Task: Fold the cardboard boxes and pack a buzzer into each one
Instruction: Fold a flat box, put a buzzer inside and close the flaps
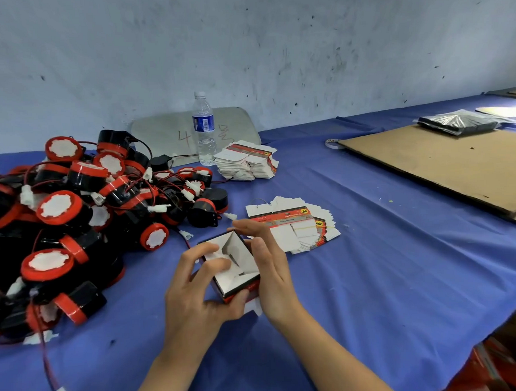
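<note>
While the pile of buzzers (72, 216) at nine o'clock lies unpacked, round, glossy black with red rims and thin wires, the task seems only begun. The left hand (196, 290) grips the half-folded box (235, 271) at centre and presses its white inner flaps. The right hand (272, 270) clasps its other side. Flat printed cardboard blanks (296, 229) lie fanned at one o'clock on the blue worktop (396, 260).
</note>
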`<state>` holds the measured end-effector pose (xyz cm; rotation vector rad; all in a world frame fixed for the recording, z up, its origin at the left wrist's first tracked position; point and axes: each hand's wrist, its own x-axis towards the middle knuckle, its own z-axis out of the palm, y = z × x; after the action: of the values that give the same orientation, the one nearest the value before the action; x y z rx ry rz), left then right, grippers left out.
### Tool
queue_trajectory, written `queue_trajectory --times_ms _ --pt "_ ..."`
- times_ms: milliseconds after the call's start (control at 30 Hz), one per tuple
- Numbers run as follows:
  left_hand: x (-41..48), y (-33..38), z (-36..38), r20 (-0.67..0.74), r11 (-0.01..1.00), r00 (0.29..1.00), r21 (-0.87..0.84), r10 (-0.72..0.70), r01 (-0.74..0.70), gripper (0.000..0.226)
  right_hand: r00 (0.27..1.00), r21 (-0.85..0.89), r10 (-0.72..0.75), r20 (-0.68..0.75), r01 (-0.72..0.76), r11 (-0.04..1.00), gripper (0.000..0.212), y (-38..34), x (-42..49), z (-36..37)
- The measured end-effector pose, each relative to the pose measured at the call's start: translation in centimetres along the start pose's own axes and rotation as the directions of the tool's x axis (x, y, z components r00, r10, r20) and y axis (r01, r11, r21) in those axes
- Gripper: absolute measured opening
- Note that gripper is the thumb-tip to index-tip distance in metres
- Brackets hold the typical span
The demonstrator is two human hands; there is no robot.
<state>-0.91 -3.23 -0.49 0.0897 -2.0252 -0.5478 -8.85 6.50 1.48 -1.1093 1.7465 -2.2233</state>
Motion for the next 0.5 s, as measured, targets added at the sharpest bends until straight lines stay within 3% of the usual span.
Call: queue_trajectory --times_ms 200,367,500 --pt "-0.08 0.04 0.10 0.018 1.000 1.000 -0.014 0.011 -0.011 0.034 1.000 0.016 0.012 -0.017 -0.012 1.000 0.040 0.13 0.07 0.02" --pt "-0.27 -0.08 0.27 0.020 0.994 0.999 -0.103 -0.031 0.033 0.066 0.999 0.041 0.021 -0.044 -0.019 0.999 0.037 -0.20 0.08 -0.11" --pt "-0.33 0.30 0.18 0.000 0.937 0.983 -0.302 -0.186 0.177 0.072 0.991 -0.041 0.042 0.124 -0.037 0.998 0.051 0.01 0.12 -0.69"
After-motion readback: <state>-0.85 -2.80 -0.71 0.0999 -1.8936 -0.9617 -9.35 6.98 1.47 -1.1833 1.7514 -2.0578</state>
